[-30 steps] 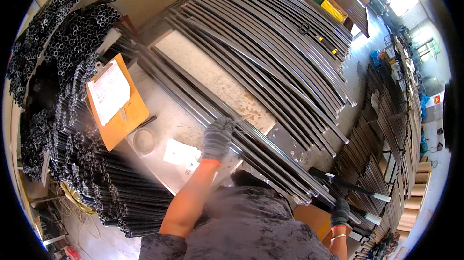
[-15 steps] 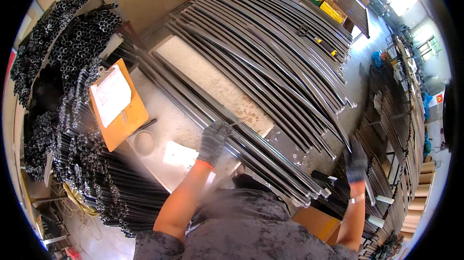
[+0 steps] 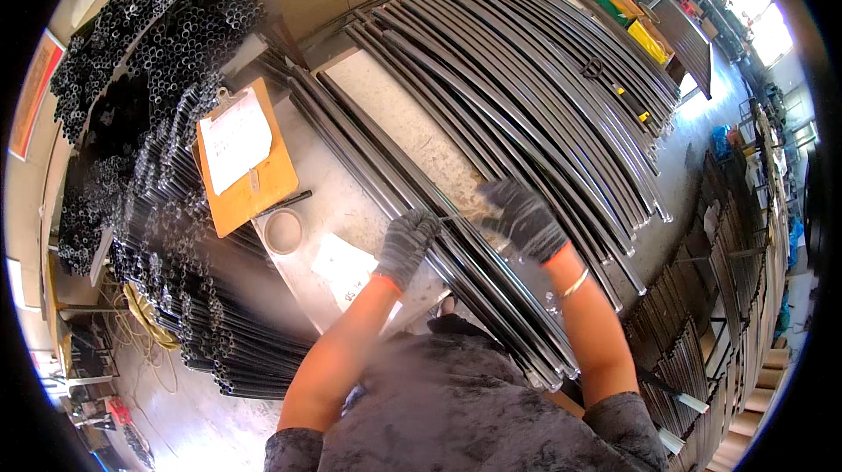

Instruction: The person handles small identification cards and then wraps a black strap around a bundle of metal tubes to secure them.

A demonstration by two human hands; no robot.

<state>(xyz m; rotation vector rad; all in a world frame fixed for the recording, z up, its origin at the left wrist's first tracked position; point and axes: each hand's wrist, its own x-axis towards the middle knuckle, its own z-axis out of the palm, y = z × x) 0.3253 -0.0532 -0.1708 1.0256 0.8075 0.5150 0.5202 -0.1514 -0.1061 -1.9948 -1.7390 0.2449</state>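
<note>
My left hand [image 3: 408, 246], in a dark grey glove with an orange cuff, is closed over a narrow bundle of dark metal tubes [image 3: 491, 314]. A thin, pale strip or stick reaches from its fingers toward the right; its kind is unclear. My right hand [image 3: 529, 222], gloved alike, hovers just right of that bundle with thumb and fingers apart and nothing seen between them. Beyond it lies a wide layer of long, glossy dark tubes [image 3: 526, 112], side by side. Loose papers [image 3: 340, 263] rest on the table by my left wrist.
An orange clipboard [image 3: 279, 175] with a white sheet leans at the left, near a round ring-shaped thing [image 3: 299, 233]. Large stacks of dark tubes [image 3: 180, 51] fill the left side. Racks of long pieces [image 3: 693, 253] stand at the right. A yellow-handled tool [image 3: 633, 105] lies on the far tubes.
My right hand has come from the tube ends at the far right to beside my left hand. The left hand stays on the bundle. The whole view has shifted.
</note>
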